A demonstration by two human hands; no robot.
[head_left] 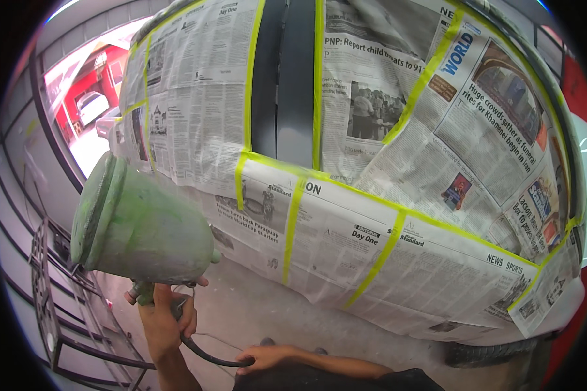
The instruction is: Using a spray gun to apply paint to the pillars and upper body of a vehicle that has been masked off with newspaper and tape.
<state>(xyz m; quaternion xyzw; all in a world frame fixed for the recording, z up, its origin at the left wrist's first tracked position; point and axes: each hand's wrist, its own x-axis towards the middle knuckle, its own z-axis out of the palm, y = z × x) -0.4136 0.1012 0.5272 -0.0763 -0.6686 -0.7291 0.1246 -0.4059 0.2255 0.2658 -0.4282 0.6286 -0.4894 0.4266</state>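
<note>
My left hand is closed around the handle of a spray gun, raised at the left. The gun's large cup, smeared with green and grey paint, hides much of the gun body and nozzle. A dark air hose curves down from the handle. Low in the middle, my right hand is closed on this hose, close to my body. Beyond the gun stands a car, its windows and lower side masked with newspaper and yellow-green tape. Between the papered windows runs a bare dark grey pillar.
Black metal racks line the left side. Past an opening at the upper left, a white car shows by a red wall. The masked car's tyre meets the dusty concrete floor. A thin cable lies near my feet.
</note>
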